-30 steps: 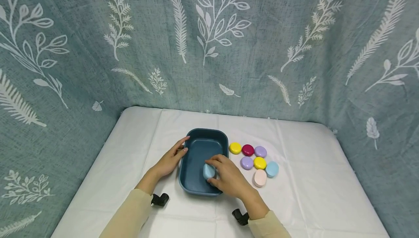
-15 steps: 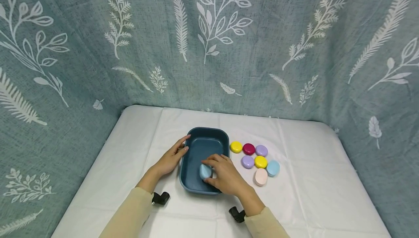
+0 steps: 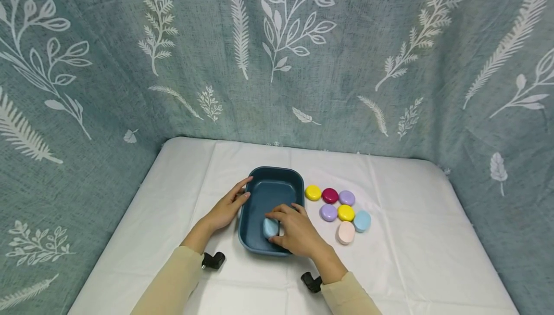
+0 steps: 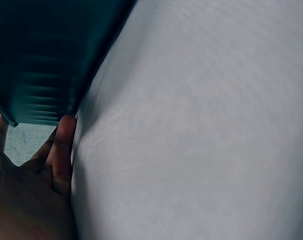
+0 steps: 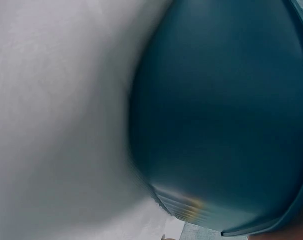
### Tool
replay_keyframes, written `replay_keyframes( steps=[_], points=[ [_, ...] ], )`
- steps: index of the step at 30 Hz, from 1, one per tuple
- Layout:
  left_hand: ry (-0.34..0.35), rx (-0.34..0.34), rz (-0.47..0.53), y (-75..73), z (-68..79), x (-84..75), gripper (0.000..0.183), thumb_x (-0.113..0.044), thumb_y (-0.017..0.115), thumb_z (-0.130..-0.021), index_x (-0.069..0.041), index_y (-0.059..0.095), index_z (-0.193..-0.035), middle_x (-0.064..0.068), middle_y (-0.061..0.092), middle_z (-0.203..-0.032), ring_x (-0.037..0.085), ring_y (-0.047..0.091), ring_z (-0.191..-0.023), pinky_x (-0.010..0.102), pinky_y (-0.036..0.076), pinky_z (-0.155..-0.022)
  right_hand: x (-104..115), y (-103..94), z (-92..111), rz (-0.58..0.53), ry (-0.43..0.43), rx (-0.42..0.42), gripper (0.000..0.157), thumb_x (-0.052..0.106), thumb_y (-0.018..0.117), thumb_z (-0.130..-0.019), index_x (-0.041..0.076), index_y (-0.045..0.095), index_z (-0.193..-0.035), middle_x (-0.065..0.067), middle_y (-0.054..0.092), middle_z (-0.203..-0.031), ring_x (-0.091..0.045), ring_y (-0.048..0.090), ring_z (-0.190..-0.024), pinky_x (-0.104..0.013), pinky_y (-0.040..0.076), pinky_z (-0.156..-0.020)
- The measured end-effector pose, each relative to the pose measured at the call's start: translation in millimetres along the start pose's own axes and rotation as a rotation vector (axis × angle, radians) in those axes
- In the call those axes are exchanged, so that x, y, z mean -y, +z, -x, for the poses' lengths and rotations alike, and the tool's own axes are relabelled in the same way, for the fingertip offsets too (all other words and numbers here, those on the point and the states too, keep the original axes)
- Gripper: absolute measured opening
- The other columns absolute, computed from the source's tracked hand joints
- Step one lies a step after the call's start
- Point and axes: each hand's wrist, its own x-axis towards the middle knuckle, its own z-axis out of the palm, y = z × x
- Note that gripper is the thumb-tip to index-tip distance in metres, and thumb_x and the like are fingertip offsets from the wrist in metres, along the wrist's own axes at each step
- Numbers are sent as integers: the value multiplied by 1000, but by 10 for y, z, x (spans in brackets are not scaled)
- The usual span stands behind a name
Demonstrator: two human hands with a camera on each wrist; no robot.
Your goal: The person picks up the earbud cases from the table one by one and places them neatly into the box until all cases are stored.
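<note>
My right hand [image 3: 298,232] pinches a light blue round piece [image 3: 270,228] between thumb and fingers, inside the near part of a dark teal rectangular tub [image 3: 271,195]. Whether the piece touches the tub's floor I cannot tell. At the tub's left side, my left hand [image 3: 225,210] rests with its fingers extended against the rim and outer wall. The left wrist view shows fingers [image 4: 65,132] of that hand touching the tub's outer wall [image 4: 41,65]. In the right wrist view the tub's outer wall [image 5: 221,120] fills much of the picture, and the held piece is hidden.
Right of the tub lie yellow pieces [image 3: 313,193] [image 3: 346,213], a dark red piece [image 3: 330,195], lilac pieces [image 3: 346,197] [image 3: 328,212], a light blue piece [image 3: 362,221] and a pale pink piece [image 3: 346,233]. They sit on a white cloth-covered table [image 3: 415,243]. A patterned curtain [image 3: 277,65] surrounds it.
My right hand has shifted slightly left with the light blue piece, within the tub. The left hand keeps its place on the tub's side.
</note>
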Motion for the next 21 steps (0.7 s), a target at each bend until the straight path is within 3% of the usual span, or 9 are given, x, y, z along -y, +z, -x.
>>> replay_keyframes(
  steps=[8,21],
  points=[
    [1,6,8,-9,-14,12,51,-55,45,-108,-54,30,-157,10,52,-152,31,55,-136,62,35,-118,15,50,-3,70,-14,-48,56,38,89,-82,18,72,-132,1,68,-129,-22,63,-125,-60,31,-119],
    [4,11,27,2,-18,27,51,-53,45,-109,-52,31,-158,11,51,-151,31,56,-134,61,35,-118,42,93,-13,126,22,-37,55,41,89,-82,19,73,-130,2,70,-127,-22,64,-123,-57,32,-119]
  ],
)
